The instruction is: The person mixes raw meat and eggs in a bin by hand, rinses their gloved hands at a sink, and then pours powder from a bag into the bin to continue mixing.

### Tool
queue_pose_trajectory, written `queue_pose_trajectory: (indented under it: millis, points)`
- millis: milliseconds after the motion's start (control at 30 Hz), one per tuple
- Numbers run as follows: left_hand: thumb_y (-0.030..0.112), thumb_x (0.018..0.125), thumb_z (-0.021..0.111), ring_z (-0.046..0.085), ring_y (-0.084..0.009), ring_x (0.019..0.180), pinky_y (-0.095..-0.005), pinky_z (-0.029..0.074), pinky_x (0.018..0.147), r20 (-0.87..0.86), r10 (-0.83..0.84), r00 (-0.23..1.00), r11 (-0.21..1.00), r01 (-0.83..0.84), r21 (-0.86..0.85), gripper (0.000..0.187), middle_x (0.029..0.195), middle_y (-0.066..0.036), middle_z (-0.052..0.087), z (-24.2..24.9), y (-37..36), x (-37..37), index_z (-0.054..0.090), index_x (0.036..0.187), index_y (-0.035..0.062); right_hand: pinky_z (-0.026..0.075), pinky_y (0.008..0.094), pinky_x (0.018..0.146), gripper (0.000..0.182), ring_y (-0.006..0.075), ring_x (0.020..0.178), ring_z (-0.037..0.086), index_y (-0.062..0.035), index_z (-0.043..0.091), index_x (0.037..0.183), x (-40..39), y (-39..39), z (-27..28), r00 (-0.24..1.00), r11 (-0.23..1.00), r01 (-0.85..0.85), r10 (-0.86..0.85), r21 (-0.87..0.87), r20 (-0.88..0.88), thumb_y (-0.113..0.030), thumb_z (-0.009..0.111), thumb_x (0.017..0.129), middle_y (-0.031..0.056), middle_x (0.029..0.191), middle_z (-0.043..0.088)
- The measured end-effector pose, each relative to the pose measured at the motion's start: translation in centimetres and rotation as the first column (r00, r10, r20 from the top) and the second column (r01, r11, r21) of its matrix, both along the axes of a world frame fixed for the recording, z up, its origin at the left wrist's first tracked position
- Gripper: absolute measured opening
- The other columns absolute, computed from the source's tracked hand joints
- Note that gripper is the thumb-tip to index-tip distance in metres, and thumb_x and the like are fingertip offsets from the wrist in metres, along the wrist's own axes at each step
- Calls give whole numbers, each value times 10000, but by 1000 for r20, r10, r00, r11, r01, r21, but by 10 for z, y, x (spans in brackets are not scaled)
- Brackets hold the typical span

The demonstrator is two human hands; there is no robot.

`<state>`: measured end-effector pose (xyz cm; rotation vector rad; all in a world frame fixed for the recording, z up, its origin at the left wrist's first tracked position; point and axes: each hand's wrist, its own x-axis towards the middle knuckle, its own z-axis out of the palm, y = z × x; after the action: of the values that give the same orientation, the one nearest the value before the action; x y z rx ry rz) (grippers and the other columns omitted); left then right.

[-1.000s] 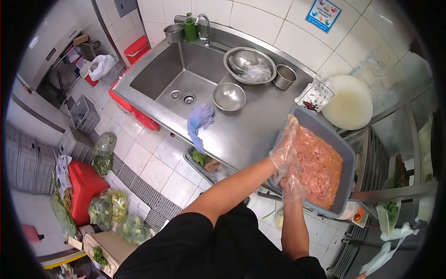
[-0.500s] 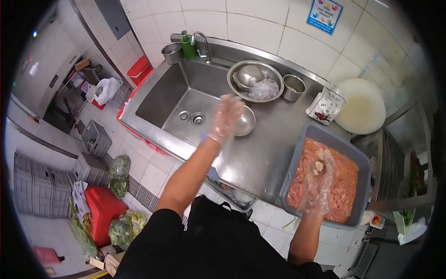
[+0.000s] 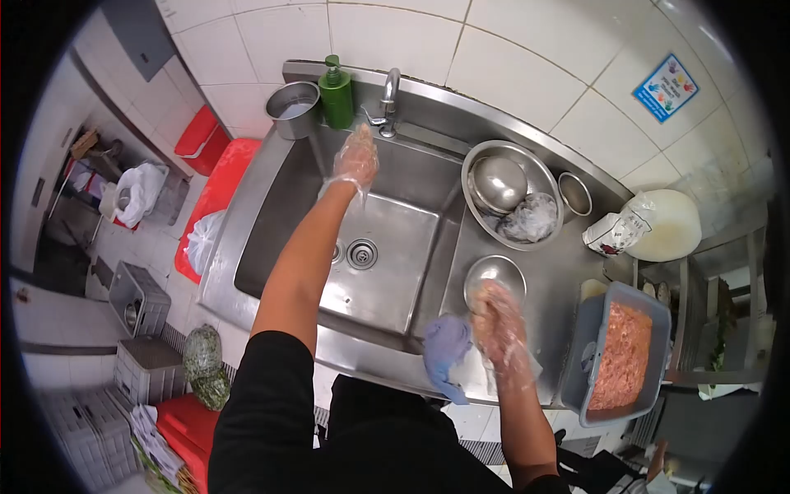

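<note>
My left hand point(image 3: 356, 160), in a clear plastic glove, reaches over the sink point(image 3: 387, 222). Its stretched fingers end right by the lever of the faucet point(image 3: 389, 99). My right hand point(image 3: 500, 329), also gloved and smeared with meat residue, hovers over the steel counter with fingers extended. Its fingertips overlap the near rim of a small metal bowl point(image 3: 494, 272). A lavender cloth point(image 3: 447, 350) lies at the sink's front edge, left of my right hand. To the right, a grey tub point(image 3: 586, 362) holds pinkish raw meat point(image 3: 625, 358).
A green pump bottle point(image 3: 336, 97) and a metal pot point(image 3: 294, 111) stand at the sink's back left corner. Behind the small bowl is a large metal basin point(image 3: 473, 193) with a bowl and plastic bag inside. A white round board point(image 3: 671, 226) leans against the wall.
My right hand has left the meat tub and moved left to the small bowl. My left hand has gone from beside that bowl to the faucet. The view has shifted left.
</note>
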<state>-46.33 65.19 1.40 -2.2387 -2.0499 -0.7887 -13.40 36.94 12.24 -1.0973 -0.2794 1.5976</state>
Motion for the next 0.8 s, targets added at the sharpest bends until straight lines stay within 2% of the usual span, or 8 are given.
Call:
queue_pose_trajectory:
  millis: [167, 300, 500, 633, 667, 700, 733, 800]
  points:
    - [153, 931, 417, 409, -283, 1367, -374, 317, 1146, -342, -47, 939, 999, 47, -8, 542, 1494, -191, 394, 17, 58, -12, 380, 1440, -30, 472, 248, 596, 179, 128, 730, 571, -25, 585, 1046, -85, 66, -29, 960, 971, -232, 237, 51, -151, -160, 628, 937, 54, 861, 610]
    - [158, 943, 397, 431, -317, 1346, -370, 346, 1127, -237, -85, 968, 982, 40, -187, 552, 1463, -252, 405, 4, 110, -26, 337, 1427, -102, 478, 267, 625, 186, 145, 741, 570, -23, 592, 1028, -139, 112, -14, 985, 986, -164, 162, -26, -62, -195, 611, 958, 62, 867, 610]
    - [183, 948, 408, 629, -377, 1060, -457, 502, 930, -2, -110, 994, 952, 104, -287, 354, 1132, -234, 650, 2, 121, -52, 613, 1124, -47, 481, 265, 611, 216, 161, 754, 576, -1, 585, 970, -200, 215, -46, 989, 988, -127, 133, 89, -68, -217, 602, 968, 74, 845, 593]
    - [217, 961, 477, 675, -301, 892, -387, 541, 830, 131, -374, 918, 844, 396, -363, 320, 965, -179, 693, 17, 102, -70, 658, 1018, -41, 504, 275, 539, 173, 169, 702, 589, 2, 586, 1014, -228, 270, -78, 994, 997, -66, 61, -48, -90, -166, 561, 982, 84, 864, 598]
    - [220, 971, 488, 693, -223, 829, -339, 557, 790, 273, -405, 873, 783, 485, -391, 300, 914, -133, 706, 26, 84, -72, 660, 1032, -19, 510, 279, 535, 160, 179, 708, 601, 4, 584, 1022, -234, 277, -79, 995, 994, 3, -14, -114, -98, -147, 544, 988, 91, 867, 602]
    - [222, 967, 517, 684, -197, 833, -314, 554, 790, 764, -57, 643, 748, 535, -394, 284, 918, -120, 699, 28, 59, -69, 660, 1042, -12, 510, 279, 535, 160, 179, 708, 601, 4, 584, 1022, -237, 283, -82, 995, 994, 2, -13, -111, -99, -147, 544, 988, 91, 867, 602]
    - [224, 963, 546, 675, -172, 837, -290, 551, 790, 930, 334, 156, 730, 582, -359, 271, 922, -107, 691, 28, 35, -65, 659, 1051, -6, 525, 288, 544, 162, 192, 729, 616, 3, 583, 1036, -239, 288, -86, 998, 991, -44, 48, -130, 28, -144, 529, 995, 98, 883, 608]
    - [216, 961, 554, 674, -190, 854, -302, 553, 795, 930, 366, -30, 713, 652, -259, 265, 950, -110, 686, 15, 10, -59, 652, 1068, -6, 540, 297, 553, 166, 205, 750, 631, 2, 581, 1049, -240, 292, -107, 981, 984, -91, 116, -156, 156, -141, 513, 1001, 106, 900, 614]
